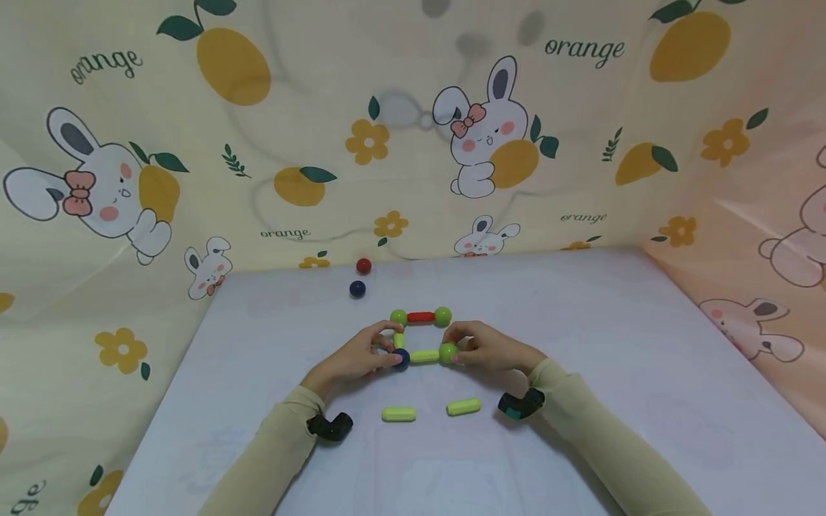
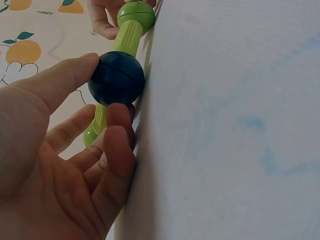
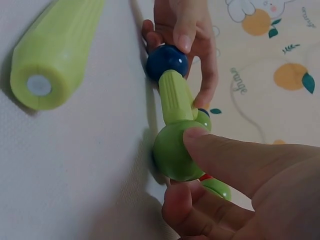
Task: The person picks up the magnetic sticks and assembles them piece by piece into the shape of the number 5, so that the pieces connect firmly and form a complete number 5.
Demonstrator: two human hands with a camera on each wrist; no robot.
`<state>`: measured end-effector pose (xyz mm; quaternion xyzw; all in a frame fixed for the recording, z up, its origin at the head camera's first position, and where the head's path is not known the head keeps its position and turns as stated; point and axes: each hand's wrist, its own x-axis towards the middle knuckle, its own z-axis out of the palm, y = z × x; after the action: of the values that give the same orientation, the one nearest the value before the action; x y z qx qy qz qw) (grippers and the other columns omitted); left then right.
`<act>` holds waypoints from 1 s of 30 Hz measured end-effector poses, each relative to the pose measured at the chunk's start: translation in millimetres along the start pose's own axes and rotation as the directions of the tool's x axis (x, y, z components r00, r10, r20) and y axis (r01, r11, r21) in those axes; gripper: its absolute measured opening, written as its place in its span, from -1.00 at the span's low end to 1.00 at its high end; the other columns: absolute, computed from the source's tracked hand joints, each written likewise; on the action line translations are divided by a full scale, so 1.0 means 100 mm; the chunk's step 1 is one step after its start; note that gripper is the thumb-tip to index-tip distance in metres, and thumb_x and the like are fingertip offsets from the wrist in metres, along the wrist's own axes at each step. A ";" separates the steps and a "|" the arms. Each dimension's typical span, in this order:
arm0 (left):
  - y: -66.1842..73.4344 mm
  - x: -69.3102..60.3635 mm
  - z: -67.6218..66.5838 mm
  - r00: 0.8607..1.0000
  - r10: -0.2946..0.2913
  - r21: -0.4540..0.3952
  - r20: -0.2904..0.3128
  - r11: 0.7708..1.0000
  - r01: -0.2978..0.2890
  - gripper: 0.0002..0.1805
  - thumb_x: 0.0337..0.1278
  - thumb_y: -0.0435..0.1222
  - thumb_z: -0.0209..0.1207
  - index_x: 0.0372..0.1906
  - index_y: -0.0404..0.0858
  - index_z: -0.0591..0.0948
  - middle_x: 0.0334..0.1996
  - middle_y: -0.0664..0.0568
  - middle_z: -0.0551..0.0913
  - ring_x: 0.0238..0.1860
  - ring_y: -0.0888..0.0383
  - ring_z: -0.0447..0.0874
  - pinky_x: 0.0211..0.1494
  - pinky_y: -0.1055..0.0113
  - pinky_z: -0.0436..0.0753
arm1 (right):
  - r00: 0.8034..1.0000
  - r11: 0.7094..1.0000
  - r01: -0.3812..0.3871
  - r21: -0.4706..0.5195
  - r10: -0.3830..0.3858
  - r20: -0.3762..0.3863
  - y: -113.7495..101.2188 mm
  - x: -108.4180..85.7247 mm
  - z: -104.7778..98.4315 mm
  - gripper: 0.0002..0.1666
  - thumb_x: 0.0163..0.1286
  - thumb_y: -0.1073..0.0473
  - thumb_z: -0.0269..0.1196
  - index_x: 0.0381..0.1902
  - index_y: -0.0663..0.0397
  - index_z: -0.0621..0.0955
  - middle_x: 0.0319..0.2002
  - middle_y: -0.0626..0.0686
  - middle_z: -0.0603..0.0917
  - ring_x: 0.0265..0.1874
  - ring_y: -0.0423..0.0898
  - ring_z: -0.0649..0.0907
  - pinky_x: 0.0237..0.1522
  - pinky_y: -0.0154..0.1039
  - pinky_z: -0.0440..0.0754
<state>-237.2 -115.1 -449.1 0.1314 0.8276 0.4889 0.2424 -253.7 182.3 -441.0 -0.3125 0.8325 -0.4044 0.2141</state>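
Observation:
On the white table lies a partial frame of magnetic rods and balls. My left hand [image 1: 366, 352] pinches the dark blue ball [image 2: 116, 78] at its near left corner between thumb and fingers. With thumb and fingers, my right hand [image 1: 484, 347] holds the green ball [image 3: 176, 151] at the near right corner. A yellow-green rod [image 1: 424, 356] joins these two balls. Another yellow-green rod [image 1: 399, 340] runs back from the blue ball to a far green ball [image 1: 399, 316]. A red rod [image 1: 421, 317] links that one to a second far green ball [image 1: 442, 316].
Two loose yellow-green rods, one on the left [image 1: 399, 414] and one on the right [image 1: 463, 407], lie nearer the body. Behind the frame sit a loose red ball [image 1: 363, 266] and a loose blue ball [image 1: 358, 289]. A printed cloth [image 1: 413, 143] hangs beyond the table.

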 end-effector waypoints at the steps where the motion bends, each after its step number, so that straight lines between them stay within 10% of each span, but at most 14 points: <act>1: 0.00 0.00 0.00 1.000 -0.001 -0.001 -0.001 1.000 0.001 -0.38 0.32 -0.24 0.28 0.42 -0.04 0.36 -0.10 -0.05 0.60 -0.53 0.17 0.46 -0.43 0.37 0.46 | 1.000 1.000 -0.001 -0.001 0.001 0.000 0.01 0.00 0.00 -0.72 0.43 0.25 0.29 0.05 0.18 0.56 0.03 0.17 0.65 -0.02 -0.04 0.57 0.04 -0.23 0.59; 30: -0.01 0.00 -0.01 1.000 0.024 0.039 0.012 0.999 -0.024 -0.34 0.26 -0.28 0.33 0.42 -0.05 0.37 -0.07 -0.07 0.59 -0.58 0.19 0.43 -0.47 0.40 0.45 | 1.000 0.999 -0.023 0.025 0.022 0.019 0.04 0.00 0.00 -0.70 0.43 0.22 0.29 0.07 0.17 0.57 0.02 0.16 0.66 -0.06 -0.07 0.59 0.04 -0.22 0.60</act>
<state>-237.8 -116.2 -450.0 0.1488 0.8340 0.4746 0.2389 -255.2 183.7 -444.3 -0.3041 0.8287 -0.4096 0.2302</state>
